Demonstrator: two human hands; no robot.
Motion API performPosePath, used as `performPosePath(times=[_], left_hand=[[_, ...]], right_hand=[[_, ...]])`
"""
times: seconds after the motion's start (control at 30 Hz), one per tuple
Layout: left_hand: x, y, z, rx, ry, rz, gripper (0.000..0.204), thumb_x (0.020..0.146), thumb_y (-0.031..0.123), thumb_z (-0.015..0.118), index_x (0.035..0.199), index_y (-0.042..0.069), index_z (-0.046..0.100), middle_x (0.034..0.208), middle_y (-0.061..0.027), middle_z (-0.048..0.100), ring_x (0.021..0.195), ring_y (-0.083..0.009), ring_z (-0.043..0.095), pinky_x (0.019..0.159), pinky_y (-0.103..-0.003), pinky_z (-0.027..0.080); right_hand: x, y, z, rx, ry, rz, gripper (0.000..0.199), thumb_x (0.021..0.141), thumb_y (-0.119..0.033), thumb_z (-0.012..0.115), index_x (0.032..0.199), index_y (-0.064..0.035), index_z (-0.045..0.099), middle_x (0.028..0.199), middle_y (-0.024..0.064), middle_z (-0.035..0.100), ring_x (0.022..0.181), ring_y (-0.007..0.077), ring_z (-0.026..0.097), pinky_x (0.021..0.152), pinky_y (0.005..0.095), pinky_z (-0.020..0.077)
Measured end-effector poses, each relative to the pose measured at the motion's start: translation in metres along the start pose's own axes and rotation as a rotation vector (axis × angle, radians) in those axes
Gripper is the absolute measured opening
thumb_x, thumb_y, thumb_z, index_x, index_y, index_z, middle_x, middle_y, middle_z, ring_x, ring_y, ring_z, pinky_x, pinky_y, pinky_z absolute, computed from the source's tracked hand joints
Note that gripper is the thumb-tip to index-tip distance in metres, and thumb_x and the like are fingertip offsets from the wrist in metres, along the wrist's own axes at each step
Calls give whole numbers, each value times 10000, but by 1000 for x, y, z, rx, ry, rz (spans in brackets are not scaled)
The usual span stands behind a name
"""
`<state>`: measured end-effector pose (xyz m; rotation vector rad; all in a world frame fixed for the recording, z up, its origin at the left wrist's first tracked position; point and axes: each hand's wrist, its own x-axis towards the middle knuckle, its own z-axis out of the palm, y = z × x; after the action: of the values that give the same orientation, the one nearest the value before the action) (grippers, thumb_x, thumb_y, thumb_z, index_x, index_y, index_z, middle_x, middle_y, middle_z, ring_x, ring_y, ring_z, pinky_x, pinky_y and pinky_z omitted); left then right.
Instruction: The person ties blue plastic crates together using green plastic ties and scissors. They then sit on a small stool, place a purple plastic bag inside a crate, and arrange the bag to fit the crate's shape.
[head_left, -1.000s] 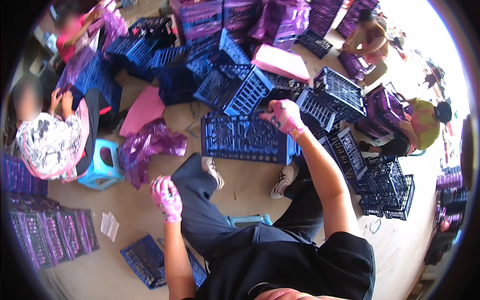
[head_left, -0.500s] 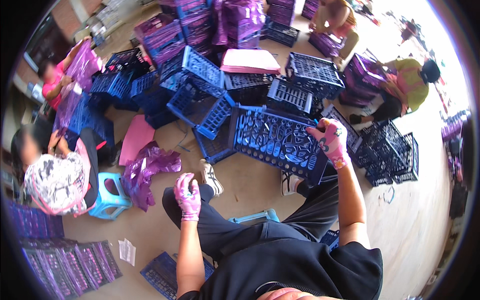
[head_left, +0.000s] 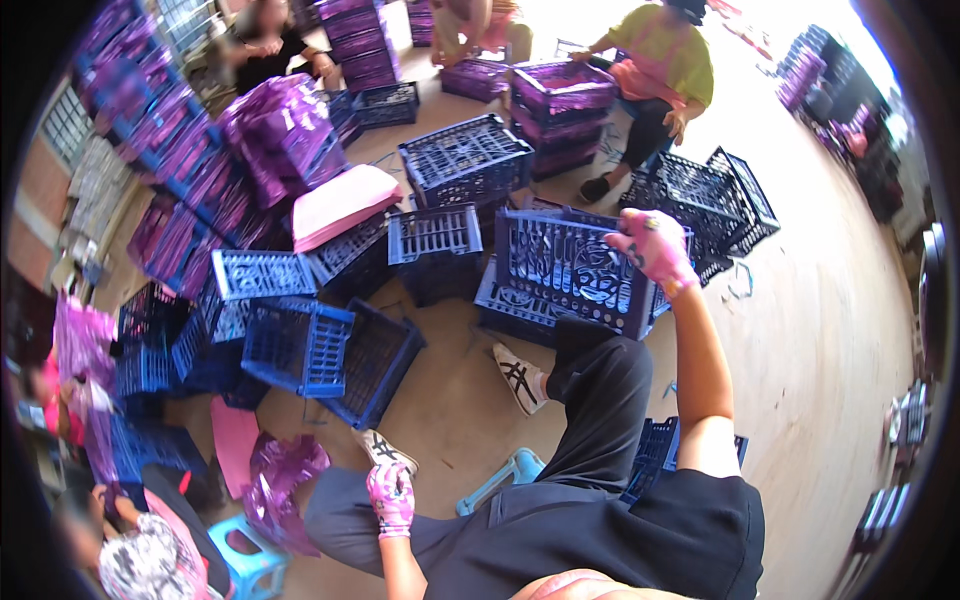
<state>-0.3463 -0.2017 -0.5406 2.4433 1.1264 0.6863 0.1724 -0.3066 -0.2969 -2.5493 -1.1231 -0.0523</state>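
Observation:
A dark blue plastic crate [head_left: 570,265] with slotted, patterned walls is tilted in front of my right knee. My right hand [head_left: 658,252], in a pink flowered glove, grips its upper right rim. Beneath it, another blue crate [head_left: 515,312] partly shows. My left hand [head_left: 391,497], gloved in the same pink pattern, is beside my left knee, away from the crates. Its fingers are curled in, and nothing shows in them.
Blue crates [head_left: 300,345] lie jumbled ahead. Pink sheets [head_left: 345,208] rest on some. Black crates [head_left: 705,200] stand to the right, purple-wrapped stacks [head_left: 565,110] farther back. Purple film [head_left: 285,485] and a blue stool [head_left: 245,560] are at left. Other people sit around.
The view has swung to the right. My right hand still grips the crate, which now sits more upright. My left hand has curled its fingers more and stays near my knee.

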Motion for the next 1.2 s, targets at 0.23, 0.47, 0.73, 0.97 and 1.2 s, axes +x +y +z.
performPosePath(times=[0.23,0.47,0.73,0.97,1.2], left_hand=[[22,1,40,-124,-183,7,140,765,119,606,890,77,655,925,-85,646,893,-266,606,860,-389,454],[-25,-15,98,-125,-644,-47,171,807,173,638,960,109,677,932,-117,657,911,-278,627,834,-360,496],[-31,-28,116,-168,-838,-273,240,840,242,620,1024,93,655,998,-120,665,944,-247,636,839,-339,493],[-33,-24,111,-74,-989,-299,275,845,297,617,1060,127,643,1037,-96,663,975,-239,632,859,-337,487],[-31,-17,111,-46,-1029,-306,281,846,301,617,1062,122,643,1060,-103,656,1004,-255,619,879,-344,480]], right_hand=[[45,68,113,-181,86,176,148,753,-233,684,786,-98,633,738,125,652,737,326,641,661,397,493],[19,70,122,-170,102,102,103,776,-141,556,766,-98,648,716,133,650,713,318,641,642,409,496],[62,63,115,-214,57,201,110,752,-130,582,761,-117,691,779,135,671,774,315,657,677,384,517],[91,46,100,-261,0,235,193,798,-147,556,880,-103,725,868,128,695,838,289,679,719,370,537],[91,45,101,-273,-2,278,183,799,-160,567,871,-116,728,868,115,699,846,270,682,712,363,537]])
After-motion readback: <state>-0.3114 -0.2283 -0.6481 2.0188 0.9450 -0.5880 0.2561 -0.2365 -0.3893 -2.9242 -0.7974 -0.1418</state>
